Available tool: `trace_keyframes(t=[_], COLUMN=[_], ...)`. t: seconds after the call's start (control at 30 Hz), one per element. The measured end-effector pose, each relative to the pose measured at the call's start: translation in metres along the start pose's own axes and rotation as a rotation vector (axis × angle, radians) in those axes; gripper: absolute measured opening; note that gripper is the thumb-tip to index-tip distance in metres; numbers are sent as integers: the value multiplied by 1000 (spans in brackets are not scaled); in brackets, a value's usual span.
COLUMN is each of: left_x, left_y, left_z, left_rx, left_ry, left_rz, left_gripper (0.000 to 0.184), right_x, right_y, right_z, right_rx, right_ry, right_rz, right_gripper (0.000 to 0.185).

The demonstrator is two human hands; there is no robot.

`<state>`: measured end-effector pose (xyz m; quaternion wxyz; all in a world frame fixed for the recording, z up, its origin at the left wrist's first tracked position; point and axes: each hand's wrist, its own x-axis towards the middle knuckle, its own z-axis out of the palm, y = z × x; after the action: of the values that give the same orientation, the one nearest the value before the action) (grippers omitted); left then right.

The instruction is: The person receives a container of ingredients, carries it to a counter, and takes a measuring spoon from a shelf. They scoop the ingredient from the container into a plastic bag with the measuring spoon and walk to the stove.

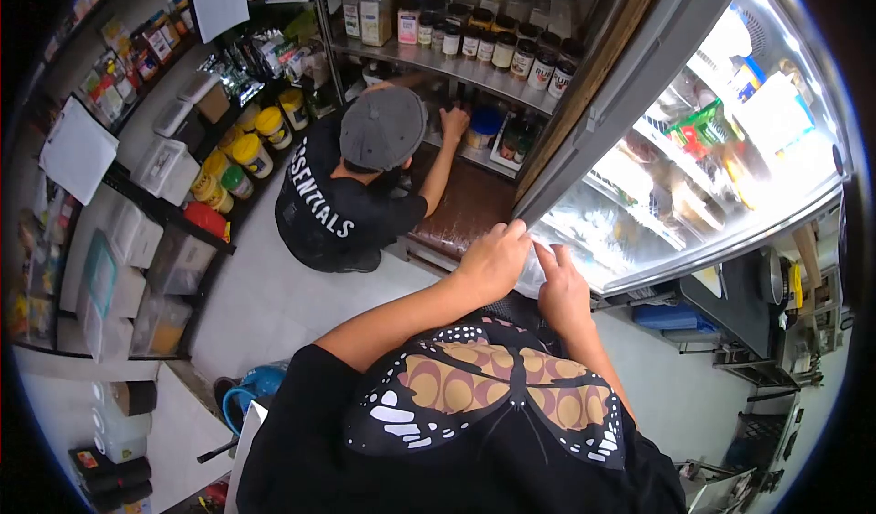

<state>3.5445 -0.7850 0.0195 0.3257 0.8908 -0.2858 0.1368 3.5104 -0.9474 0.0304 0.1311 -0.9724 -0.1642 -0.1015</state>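
In front of my chest, at the edge of the lit refrigerator (639, 195), a clear plastic bag (529, 280) hangs between my hands. My left hand (494, 263) is closed, its fingers pinched on the top of the bag. My right hand (564, 288) is closed on the bag's other side, thumb and fingers close together. What the bag contains, if anything, I cannot make out.
A person in a black shirt and grey cap (383, 129) crouches ahead, one hand reaching to a low shelf. Spice jars (502, 51) line the metal shelf (438, 62) above. Yellow tubs (251, 154) and plastic bins (164, 172) fill the left shelving.
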Motion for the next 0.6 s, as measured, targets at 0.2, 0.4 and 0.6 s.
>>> trace_keyframes(t=[0.2,0.4,0.6], left_x=[-2,0,2], left_y=[1,-1,3], left_z=[-8,-2,-3], left_rx=[30,10,-27], left_ry=[-133,-128,-119], left_rz=[-33,-46,-94], left_gripper=[11,12,9], right_x=[4,0,-4], right_y=[-5,0,0], right_z=[-5,0,1], right_rx=[-10,-69,-5], right_ry=[-15,-39,-17], right_rz=[5,-3,115], right_gripper=[55,48,52])
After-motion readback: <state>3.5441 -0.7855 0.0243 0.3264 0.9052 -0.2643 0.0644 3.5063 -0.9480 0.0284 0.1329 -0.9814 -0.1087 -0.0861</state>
